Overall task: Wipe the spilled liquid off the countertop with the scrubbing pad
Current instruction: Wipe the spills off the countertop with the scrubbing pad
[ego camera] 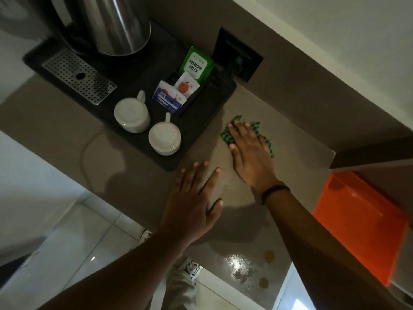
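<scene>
Grey-brown surface [125, 175] with a black tray [196, 135] holding two upturned white cups [131, 115], tea sachets [196, 66] and a steel kettle [111, 23]. Right hand [250, 153] lies flat with fingers [234, 128] spread, pressing the green scrubbing pad [257, 128] down just beside the tray. Left hand [194, 198] rests palm-down nearby, fingers open, holding nothing. Shiny spilled liquid [239, 265] sits near the front edge, well apart from the pad.

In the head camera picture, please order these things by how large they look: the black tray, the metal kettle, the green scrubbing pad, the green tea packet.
1. black tray
2. metal kettle, cut off by the frame's top edge
3 and 4. green tea packet and green scrubbing pad: unsure, because the right hand covers most of the pad.
</scene>
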